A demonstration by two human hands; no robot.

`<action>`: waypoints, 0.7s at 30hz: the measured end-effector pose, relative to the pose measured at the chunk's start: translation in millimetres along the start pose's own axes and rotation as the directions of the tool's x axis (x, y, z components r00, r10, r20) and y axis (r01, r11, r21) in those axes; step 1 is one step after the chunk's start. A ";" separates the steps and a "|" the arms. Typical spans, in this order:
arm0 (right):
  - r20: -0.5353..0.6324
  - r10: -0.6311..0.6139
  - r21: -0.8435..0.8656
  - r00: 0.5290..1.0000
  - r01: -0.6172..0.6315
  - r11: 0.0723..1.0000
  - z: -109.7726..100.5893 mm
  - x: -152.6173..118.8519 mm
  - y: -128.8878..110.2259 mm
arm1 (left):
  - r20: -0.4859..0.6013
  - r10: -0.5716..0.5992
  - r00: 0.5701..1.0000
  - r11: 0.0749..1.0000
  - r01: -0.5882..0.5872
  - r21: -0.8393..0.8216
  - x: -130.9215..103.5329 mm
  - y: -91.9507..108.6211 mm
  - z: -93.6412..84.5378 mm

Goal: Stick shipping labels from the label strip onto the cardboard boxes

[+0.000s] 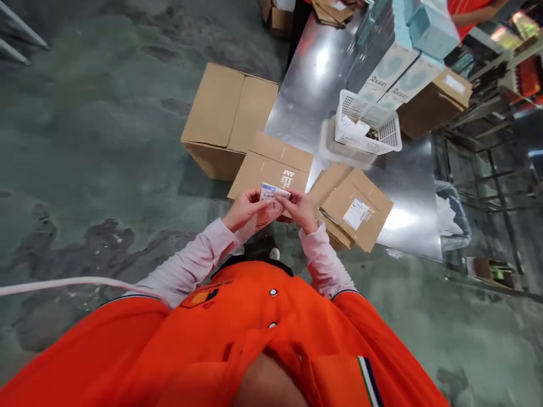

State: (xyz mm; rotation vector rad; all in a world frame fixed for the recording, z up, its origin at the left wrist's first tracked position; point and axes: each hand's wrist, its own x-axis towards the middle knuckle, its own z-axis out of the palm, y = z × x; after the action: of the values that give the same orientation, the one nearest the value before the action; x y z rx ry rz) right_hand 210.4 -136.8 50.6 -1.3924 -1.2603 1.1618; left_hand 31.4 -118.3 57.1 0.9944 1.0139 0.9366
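Between both hands is a white shipping label [268,193] with a blue band and printed barcode, part of a longer strip that hangs down toward my body. My left hand [245,210] pinches its left side. On the right side, my right hand [300,209] pinches the label's edge with thumb and fingers. Just beyond the hands lies a flat cardboard mailer [278,155] with white lettering, at the table's left corner. Right of my right hand rests a stack of flat mailers [358,206]; the top one bears a white label [356,213].
A large closed carton [231,107] stands left of the metal table [303,85]. On the table are a white plastic basket [368,121] with papers, pale blue boxes [392,62] and a brown carton [436,102]. A lined bin [452,217] stands right. Another person's arm [479,14] shows at top right.
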 end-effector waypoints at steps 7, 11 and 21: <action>0.004 -0.077 -0.344 0.997 0.074 0.936 5.3 2.7 -10.4 | -0.192 0.122 0.974 0.982 -0.090 0.166 5.5 -33.8 -1.5; -0.024 -0.095 -0.383 0.995 0.079 0.920 12.8 -1.4 -11.8 | -0.325 0.204 0.923 0.937 -0.088 0.338 8.3 -46.2 -2.2; -0.171 -0.102 -0.566 0.980 -0.013 0.824 8.5 112.9 18.0 | 0.213 -0.308 0.927 0.951 0.296 0.085 12.6 -87.6 -41.9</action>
State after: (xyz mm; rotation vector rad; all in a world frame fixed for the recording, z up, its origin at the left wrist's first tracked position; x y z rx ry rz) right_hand 209.1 -25.4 23.6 -1.8429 -1.5566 0.6047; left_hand 8.0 -121.5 -38.0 0.9301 0.9693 0.5325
